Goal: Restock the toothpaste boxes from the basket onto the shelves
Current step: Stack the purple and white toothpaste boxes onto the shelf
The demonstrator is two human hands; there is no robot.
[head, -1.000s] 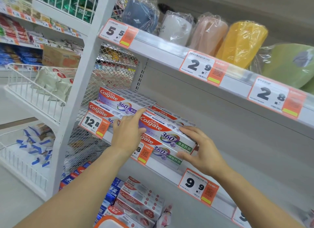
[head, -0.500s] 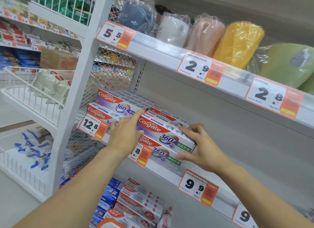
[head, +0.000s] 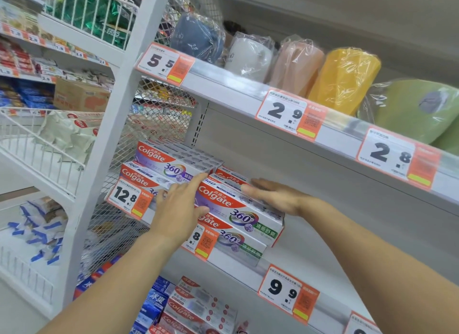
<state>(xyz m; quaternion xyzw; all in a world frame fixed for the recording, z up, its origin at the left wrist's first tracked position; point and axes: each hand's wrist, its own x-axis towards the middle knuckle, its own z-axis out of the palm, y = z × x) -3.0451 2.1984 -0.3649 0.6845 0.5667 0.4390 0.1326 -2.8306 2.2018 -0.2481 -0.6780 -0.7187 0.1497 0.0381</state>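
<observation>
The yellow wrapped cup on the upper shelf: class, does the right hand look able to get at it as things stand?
Probably yes: the right hand lies flat on the top toothpaste box, holding nothing, and nothing blocks the yellow cup at the shelf's front.

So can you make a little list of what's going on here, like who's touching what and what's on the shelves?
left hand: flat against the left end of the top Colgate box
right hand: flat on top of that box
box: lies on a second box, front end past the shelf edge
left stack: two more Colgate boxes
shelf above: wrapped cups
tags: 12.8, 9.9
</observation>
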